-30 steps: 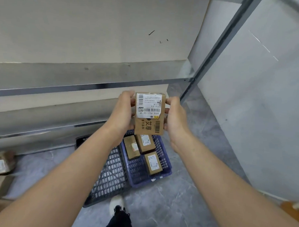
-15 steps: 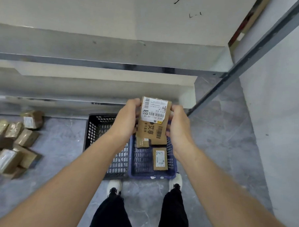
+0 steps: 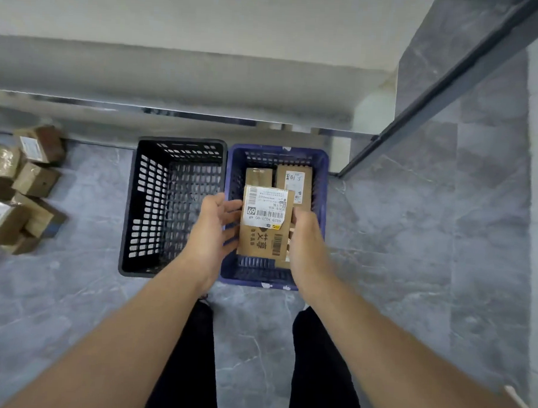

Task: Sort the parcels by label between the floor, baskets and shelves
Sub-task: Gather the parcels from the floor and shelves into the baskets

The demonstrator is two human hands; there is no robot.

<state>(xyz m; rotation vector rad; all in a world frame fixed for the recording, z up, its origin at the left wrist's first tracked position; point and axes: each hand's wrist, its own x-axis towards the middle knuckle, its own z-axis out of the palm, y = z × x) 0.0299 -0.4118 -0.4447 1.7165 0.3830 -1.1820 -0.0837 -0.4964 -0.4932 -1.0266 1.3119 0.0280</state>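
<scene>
Head view. A small, flat brown cardboard parcel (image 3: 265, 231) is held just above the blue plastic mesh basket (image 3: 322, 187). The right hand (image 3: 306, 245) pinches its right edge. The left hand (image 3: 209, 229), fingers loosely spread, touches its left edge. Judged light and stiff, best taken by opposite edges. The white shipping label (image 3: 267, 207) shows "69" and barcodes.

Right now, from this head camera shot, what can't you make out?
Head view:
- Blue basket, near end: covered by the held parcel and right hand.
- Floor pile: cut by the left edge, labels blurred.
- Label on the held parcel: fine print too small; only 69 reads.
- Shelves: upper levels beyond the top edge.
</scene>
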